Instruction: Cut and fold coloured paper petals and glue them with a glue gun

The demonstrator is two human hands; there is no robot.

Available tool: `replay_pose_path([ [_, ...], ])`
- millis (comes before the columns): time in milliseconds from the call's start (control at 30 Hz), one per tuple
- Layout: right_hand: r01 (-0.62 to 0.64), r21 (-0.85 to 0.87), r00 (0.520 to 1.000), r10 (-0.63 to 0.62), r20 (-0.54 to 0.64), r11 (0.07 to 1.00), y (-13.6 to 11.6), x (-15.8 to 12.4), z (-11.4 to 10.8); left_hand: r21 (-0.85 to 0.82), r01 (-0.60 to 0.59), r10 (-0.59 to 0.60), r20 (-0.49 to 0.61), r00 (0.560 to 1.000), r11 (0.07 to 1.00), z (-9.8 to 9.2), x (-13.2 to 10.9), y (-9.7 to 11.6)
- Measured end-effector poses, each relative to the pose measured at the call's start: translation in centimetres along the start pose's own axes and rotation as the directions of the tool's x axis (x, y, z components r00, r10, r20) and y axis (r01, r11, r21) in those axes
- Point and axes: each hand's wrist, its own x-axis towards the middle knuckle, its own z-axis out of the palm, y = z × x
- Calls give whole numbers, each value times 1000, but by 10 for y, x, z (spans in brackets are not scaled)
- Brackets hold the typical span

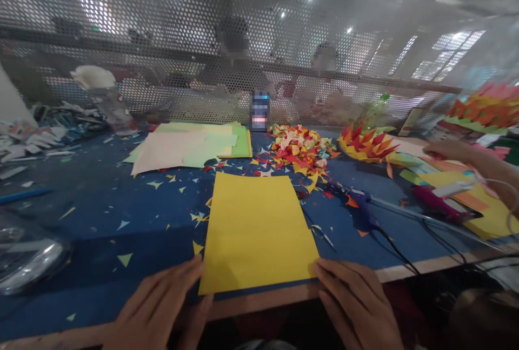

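Observation:
A yellow sheet of paper (257, 226) lies on the blue table top in front of me, its near edge close to the table's front. At its lower left corner is my left hand (158, 307), with the fingertips on the side edge and the thumb just below the corner. My right hand (357, 301) has its fingertips on the lower right corner, with the thumb underneath. Both hands hold the sheet between them. Small scissors (323, 235) rest on the table beside the paper's right edge. Small paper scraps (125, 259) are scattered around it.
Stacked pale sheets (170, 150) lie behind, left of a phone (260, 112). A heap of paper pieces (298, 147) and pointed paper flowers (367, 145) stand right. A blue glue gun (367, 212) lies nearer. Another person's arm (470, 161) reaches in. Perforated metal (182, 69) closes the back.

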Motion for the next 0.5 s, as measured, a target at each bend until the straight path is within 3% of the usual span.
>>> replay_pose_path([
  [67, -5, 8, 1000, 5, -6, 1000, 0, 0, 2, -19, 158, -157, 68, 985, 987, -6, 17, 0],
  [200, -17, 4, 1000, 17, -12, 1000, 1, -1, 3, -76, 320, -305, 164, 938, 944, -7, 51, 0],
  [367, -25, 1, 1000, 25, -3, 1000, 1, -3, 2, -159, 408, -356, 277, 893, 899, 0, 68, 7],
  [500, -65, 41, 998, 65, -4, 997, 2, 0, 1, -285, 484, -397, 313, 863, 827, -10, 78, 17],
])
